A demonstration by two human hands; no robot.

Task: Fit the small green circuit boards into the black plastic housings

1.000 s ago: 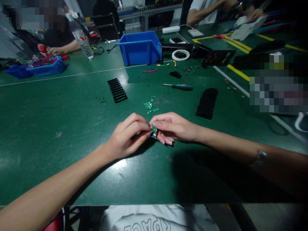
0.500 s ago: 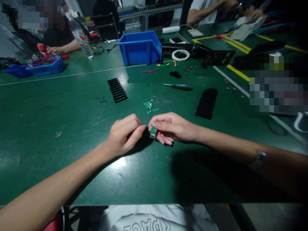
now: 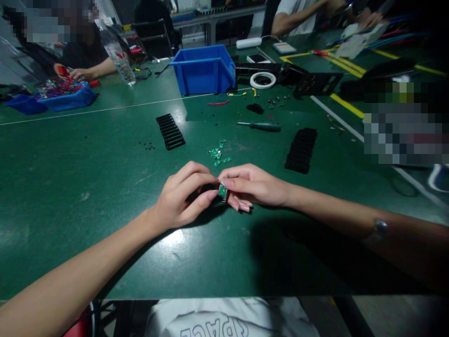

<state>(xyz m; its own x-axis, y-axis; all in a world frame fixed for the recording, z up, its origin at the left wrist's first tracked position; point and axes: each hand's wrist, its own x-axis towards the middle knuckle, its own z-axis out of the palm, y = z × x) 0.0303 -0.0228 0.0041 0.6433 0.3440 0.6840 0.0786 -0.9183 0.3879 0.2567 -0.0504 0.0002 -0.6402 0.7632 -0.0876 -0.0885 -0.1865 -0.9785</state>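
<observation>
Between the thumb and fingers of my right hand point(image 3: 250, 186) is a small green circuit board point(image 3: 223, 189) with a metal-looking part at its lower end. My left hand point(image 3: 191, 192) meets the board's left edge, its thumb and forefinger closed in on it. Part of the board is hidden by the fingertips. Just beyond my hands lies a loose group of small green circuit boards point(image 3: 215, 153). A black slotted frame point(image 3: 170, 131) rests farther left, with tiny black pieces point(image 3: 149, 146) beside it. Over to the right is a stack of black parts point(image 3: 300, 150).
A screwdriver point(image 3: 264, 126) lies beyond the boards. Farther back stand a blue bin point(image 3: 205, 77), a white tape roll point(image 3: 263, 80) and a plastic bottle point(image 3: 122, 65). At the left, a person's hand point(image 3: 80, 74) is near a blue tray point(image 3: 68, 100) of wires.
My left thumb and forefinger have parted and moved right, from beside the board onto its left edge. My right hand stays nearly still with the board.
</observation>
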